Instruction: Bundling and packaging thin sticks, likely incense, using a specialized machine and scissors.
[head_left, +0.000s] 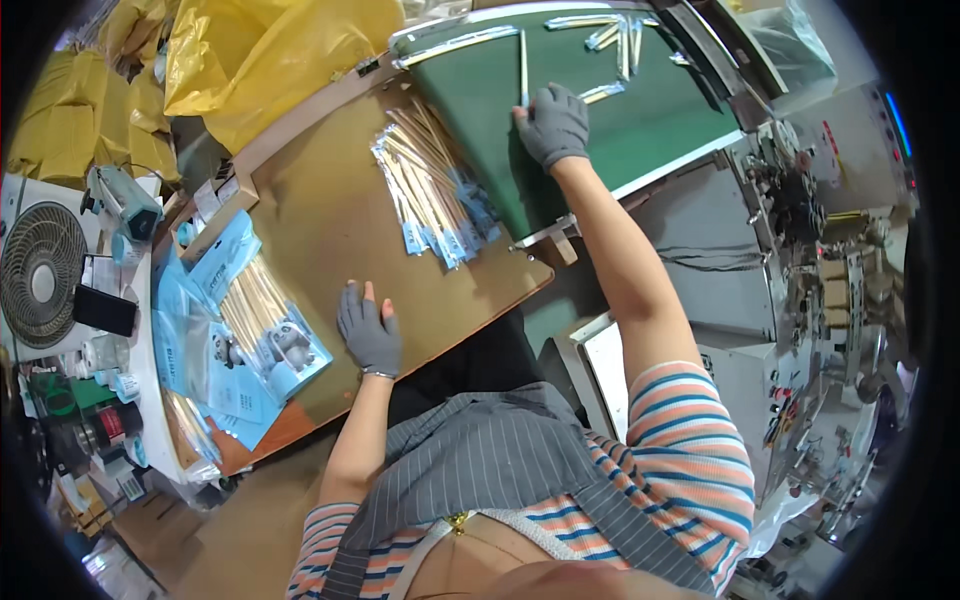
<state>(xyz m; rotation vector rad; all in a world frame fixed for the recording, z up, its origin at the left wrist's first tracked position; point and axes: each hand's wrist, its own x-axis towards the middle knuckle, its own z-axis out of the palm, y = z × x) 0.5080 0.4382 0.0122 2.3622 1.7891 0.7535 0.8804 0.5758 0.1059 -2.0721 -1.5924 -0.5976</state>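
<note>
My right hand [555, 122], in a grey glove with bare fingertips, reaches over the green conveyor belt [660, 130]. Its thumb is apart from the fingers, close to the lower end of a thin wrapped chopstick packet [523, 65]; whether they touch I cannot tell. Another short packet [602, 93] lies just right of the fingers. My left hand [371, 328], gloved alike, rests with fingers spread on the brown tabletop [320, 210], holding nothing. Beyond it is a loose pile of wrapped chopsticks [425, 185] with blue ends. Left of it lie blue printed bags [255, 330] with chopsticks showing.
More packets [625, 45] lie scattered at the belt's far end. A big yellow plastic bag [270, 60] stands behind the table. At the left are a fan [42, 272] and a dark phone [105, 310]. Machinery [790, 190] lines the right side.
</note>
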